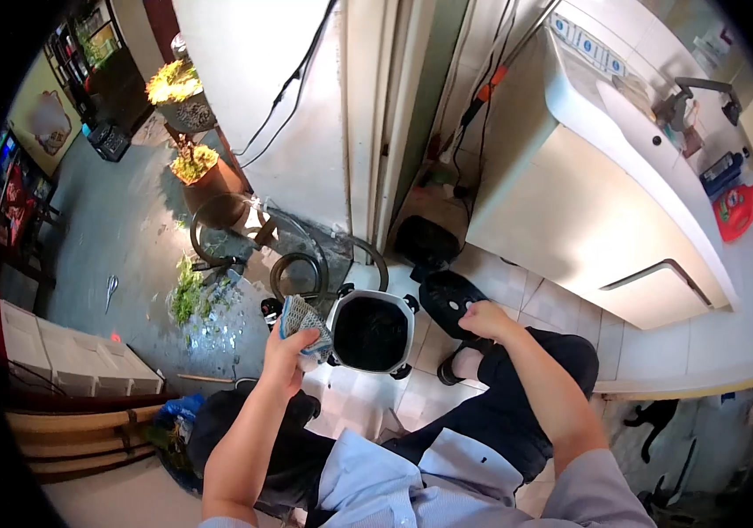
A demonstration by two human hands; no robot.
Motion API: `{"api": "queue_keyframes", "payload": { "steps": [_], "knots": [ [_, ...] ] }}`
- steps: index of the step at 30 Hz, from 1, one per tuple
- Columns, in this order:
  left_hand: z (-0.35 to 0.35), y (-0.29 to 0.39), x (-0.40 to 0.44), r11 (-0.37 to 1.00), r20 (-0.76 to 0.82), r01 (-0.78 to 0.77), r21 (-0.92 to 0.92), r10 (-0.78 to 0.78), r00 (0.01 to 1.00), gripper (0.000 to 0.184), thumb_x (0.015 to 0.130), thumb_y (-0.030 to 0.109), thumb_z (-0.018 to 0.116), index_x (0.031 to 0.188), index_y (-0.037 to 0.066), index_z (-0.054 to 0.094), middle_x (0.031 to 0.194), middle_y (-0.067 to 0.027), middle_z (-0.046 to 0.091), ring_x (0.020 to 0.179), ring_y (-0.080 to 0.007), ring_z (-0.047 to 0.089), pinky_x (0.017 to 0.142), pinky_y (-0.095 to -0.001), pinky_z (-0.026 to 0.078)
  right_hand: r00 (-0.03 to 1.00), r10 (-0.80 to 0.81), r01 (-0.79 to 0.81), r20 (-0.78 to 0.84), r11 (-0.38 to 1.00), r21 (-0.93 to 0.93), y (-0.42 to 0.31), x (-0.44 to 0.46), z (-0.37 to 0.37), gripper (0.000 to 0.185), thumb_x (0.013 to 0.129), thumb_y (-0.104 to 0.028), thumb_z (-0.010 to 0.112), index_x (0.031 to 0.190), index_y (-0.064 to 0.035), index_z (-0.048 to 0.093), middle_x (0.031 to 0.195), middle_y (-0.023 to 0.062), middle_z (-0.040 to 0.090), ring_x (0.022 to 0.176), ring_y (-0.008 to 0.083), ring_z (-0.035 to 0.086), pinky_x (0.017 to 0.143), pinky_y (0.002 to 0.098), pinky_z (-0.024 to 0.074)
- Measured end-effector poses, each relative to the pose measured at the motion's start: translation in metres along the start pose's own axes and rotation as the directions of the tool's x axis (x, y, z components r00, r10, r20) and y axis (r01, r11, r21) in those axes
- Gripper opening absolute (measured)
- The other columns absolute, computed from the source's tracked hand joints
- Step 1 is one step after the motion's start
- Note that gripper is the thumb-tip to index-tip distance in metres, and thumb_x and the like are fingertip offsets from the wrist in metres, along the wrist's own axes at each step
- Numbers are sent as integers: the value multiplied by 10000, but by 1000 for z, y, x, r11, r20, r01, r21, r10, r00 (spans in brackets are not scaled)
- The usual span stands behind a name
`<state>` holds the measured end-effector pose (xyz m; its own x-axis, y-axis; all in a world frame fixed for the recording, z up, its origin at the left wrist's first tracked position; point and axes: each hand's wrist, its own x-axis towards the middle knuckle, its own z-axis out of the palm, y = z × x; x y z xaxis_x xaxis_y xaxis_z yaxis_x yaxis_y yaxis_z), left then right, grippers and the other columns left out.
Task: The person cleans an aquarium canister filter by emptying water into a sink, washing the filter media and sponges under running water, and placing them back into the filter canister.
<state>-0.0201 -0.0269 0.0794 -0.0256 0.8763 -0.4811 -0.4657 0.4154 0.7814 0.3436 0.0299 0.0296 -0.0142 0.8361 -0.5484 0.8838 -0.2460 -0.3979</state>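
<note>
My left hand (286,359) is closed around a grey textured cloth (308,322) with a blue edge, just left of an open canister. This canister (411,333) stands on the tiled floor between my legs, with a pale rim, a dark inside and black knobs at its corners. On its right side, my right hand (485,320) grips the edge of a black, rounded panel (443,295) with light round spots. What the panel belongs to cannot be made out.
Coiled hose (298,275) lies behind the canister. Beyond it are potted yellow plants (218,189) and green cuttings (187,295) on wet floor. A cream cabinet (561,202) with a sink stands at right; a red bottle (736,211) rests on its top. Scissors (111,289) lie far left.
</note>
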Motion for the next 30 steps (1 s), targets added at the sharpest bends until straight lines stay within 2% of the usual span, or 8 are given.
{"api": "queue_keyframes", "payload": {
  "steps": [6,11,14,20,23,26,28,30],
  "knots": [
    [11,-8,8,994,23,106,-40,-105,994,375,740,13,593,1106,37,515,952,-83,599,855,-223,610,762,-355,509,982,191,-191,1,980,-61,33,61,63,429,673,-307,621,939,27,665,960,223,646,915,340,630,805,375,496],
    [22,-8,14,984,64,167,-55,-163,984,425,709,12,637,1107,60,496,951,-70,588,860,-198,596,780,-327,490,960,274,-280,-65,953,-120,50,73,116,451,737,-286,584,1138,-81,616,1095,208,609,1067,334,568,905,413,464],
    [23,-14,25,978,80,199,-64,-194,978,429,711,3,637,1111,63,495,946,-69,589,864,-198,597,784,-326,490,961,198,-228,-194,962,-150,62,71,156,384,716,-295,597,1001,-42,651,1030,199,633,963,340,613,827,415,496],
    [32,-16,31,972,51,234,8,-234,971,397,713,28,623,1093,45,508,951,-77,599,850,-210,609,777,-349,507,949,311,-298,58,940,-168,81,73,202,289,754,-280,585,895,-42,671,955,180,654,935,337,623,814,413,500],
    [31,-21,33,971,106,237,20,-238,965,418,711,27,632,1107,50,502,962,-82,601,853,-211,610,773,-347,505,957,280,-288,-77,949,-132,76,67,194,272,770,-288,586,852,-43,671,890,174,657,882,347,630,790,418,500],
    [30,-23,28,969,143,246,14,-245,959,480,711,-13,647,1155,55,480,985,-69,583,887,-195,591,800,-330,490,903,246,-170,-352,957,234,40,68,141,253,803,-287,584,899,-64,653,883,213,629,836,348,620,724,423,489],
    [29,-27,25,970,112,231,72,-238,965,505,713,-16,651,1177,51,463,999,-69,584,902,-190,587,807,-331,488,749,292,-16,-594,905,424,0,58,101,213,816,-225,585,915,-43,631,829,179,642,767,290,633,678,370,491],
    [28,-31,22,972,147,219,84,-230,962,522,711,-16,657,1188,51,455,1009,-70,583,914,-192,586,811,-329,486,795,193,166,-576,843,512,-33,40,79,199,817,-215,593,919,-48,623,800,163,642,741,271,629,670,357,485]
  ]
}}
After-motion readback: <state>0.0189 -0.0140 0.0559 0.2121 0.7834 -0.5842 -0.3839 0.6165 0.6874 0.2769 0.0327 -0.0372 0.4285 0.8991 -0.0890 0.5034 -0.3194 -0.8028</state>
